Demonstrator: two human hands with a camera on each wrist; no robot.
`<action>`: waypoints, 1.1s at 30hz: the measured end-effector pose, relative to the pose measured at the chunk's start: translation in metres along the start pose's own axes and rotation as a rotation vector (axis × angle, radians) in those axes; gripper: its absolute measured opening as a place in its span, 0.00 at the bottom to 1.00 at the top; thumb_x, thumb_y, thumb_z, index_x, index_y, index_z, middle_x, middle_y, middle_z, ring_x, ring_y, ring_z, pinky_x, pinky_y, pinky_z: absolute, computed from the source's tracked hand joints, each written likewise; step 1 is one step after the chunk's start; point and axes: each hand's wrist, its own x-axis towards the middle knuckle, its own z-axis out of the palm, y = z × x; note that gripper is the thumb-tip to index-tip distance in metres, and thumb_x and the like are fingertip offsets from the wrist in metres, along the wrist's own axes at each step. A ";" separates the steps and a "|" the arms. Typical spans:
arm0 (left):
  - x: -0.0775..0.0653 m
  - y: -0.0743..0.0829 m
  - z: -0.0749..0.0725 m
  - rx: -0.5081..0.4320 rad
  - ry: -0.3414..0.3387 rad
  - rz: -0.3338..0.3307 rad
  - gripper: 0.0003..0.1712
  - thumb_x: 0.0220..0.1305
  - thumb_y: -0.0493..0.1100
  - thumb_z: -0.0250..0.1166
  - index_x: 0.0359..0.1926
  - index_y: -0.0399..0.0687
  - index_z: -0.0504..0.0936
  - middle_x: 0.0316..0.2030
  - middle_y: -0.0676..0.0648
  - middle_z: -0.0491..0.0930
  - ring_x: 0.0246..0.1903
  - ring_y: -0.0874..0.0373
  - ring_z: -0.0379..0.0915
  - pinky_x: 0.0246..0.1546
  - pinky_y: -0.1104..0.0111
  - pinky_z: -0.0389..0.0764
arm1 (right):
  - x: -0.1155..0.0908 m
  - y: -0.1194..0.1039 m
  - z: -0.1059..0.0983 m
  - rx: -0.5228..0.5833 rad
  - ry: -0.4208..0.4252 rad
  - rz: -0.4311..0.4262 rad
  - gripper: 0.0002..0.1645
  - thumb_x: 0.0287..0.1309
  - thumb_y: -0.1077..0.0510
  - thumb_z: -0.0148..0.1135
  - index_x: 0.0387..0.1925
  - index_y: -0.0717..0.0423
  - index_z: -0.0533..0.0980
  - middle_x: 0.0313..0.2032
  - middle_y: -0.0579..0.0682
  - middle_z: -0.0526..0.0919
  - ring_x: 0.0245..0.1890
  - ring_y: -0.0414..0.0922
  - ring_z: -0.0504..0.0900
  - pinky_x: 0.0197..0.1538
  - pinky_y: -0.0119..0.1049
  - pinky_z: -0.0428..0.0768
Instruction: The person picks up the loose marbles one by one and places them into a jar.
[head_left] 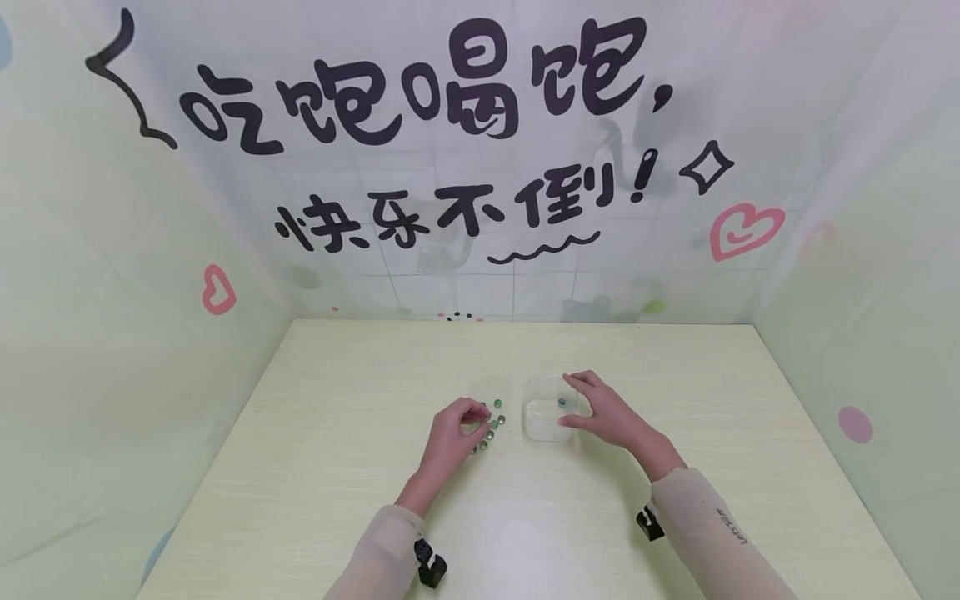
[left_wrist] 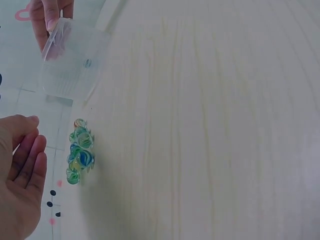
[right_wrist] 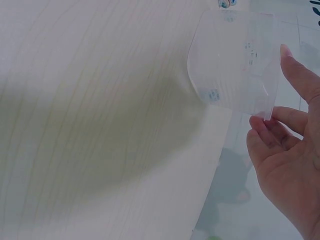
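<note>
Behind and to both sides of your table hangs a pale, printed backdrop with large black Chinese characters and pink heart outlines. In front of it spreads the pale, light-wood-grained table. Your two beige sleeves come in from the near edge, the right one marked with dark lettering, and a small black mount sits at the left cuff, with a similar one at the right.

Of your hands, the right hand grips the right side of a clear, rounded-square plastic container, thumb at the near corner and fingers at the far one. The container is near the middle of the table; you cannot tell from these views whether its base sits fully flat. Your left hand is just over the small, clear glass marbles with green, blue and yellowish swirls, its fingers loosely bent and its thumb a little apart from them.

Those marbles lie in a loose cluster on the table, left of the container and apart from it, some partly hidden by your left hand. One single bluish marble is inside the container, toward its right side.
</note>
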 end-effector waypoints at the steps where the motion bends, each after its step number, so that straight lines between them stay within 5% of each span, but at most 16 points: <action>1: -0.001 -0.001 -0.001 -0.001 -0.003 -0.003 0.09 0.58 0.35 0.71 0.40 0.46 0.83 0.41 0.48 0.85 0.43 0.55 0.82 0.50 0.65 0.85 | 0.000 0.000 0.000 0.000 0.000 0.000 0.45 0.62 0.51 0.68 0.71 0.71 0.60 0.64 0.67 0.67 0.62 0.63 0.73 0.64 0.59 0.75; 33: -0.022 -0.023 -0.012 0.057 0.012 -0.006 0.06 0.57 0.34 0.71 0.36 0.47 0.83 0.34 0.50 0.85 0.36 0.59 0.81 0.42 0.71 0.85 | -0.003 -0.003 0.001 0.025 0.010 0.005 0.46 0.61 0.51 0.68 0.71 0.69 0.60 0.65 0.66 0.67 0.62 0.63 0.73 0.64 0.59 0.75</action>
